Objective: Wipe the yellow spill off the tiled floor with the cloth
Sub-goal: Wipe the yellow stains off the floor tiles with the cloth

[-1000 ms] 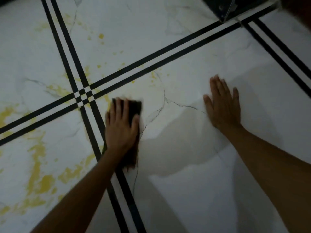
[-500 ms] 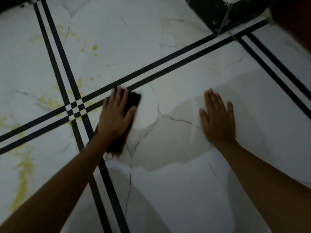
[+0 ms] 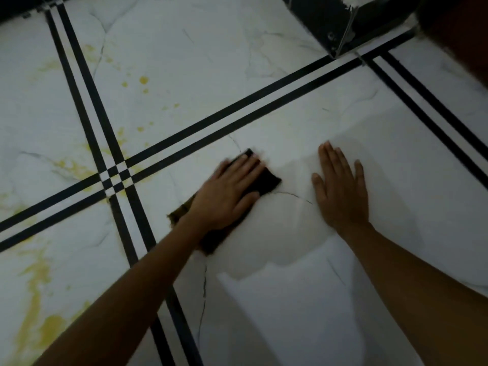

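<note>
My left hand (image 3: 227, 194) presses flat on a dark brown cloth (image 3: 266, 179) on the white tiled floor (image 3: 303, 299), right of the crossing of black stripes (image 3: 115, 179). Its fingers lie straight over the cloth, which sticks out past the fingertips and behind the wrist. My right hand (image 3: 340, 191) rests flat on the tile a short way to the right, fingers spread, holding nothing. Yellow spill (image 3: 37, 294) streaks the tile at the lower left. Yellow drops (image 3: 143, 80) dot the far tile, and faint smears (image 3: 71, 167) lie left of the crossing.
Double black stripes (image 3: 237, 120) run across the floor and cross at the left. A dark object (image 3: 340, 25) stands at the top right on the stripes. A thin dark crack line (image 3: 203, 299) runs down the near tile.
My left hand has slid the cloth to the right, off the stripe crossing and onto the tile, nearer my right hand. The right hand has stayed put.
</note>
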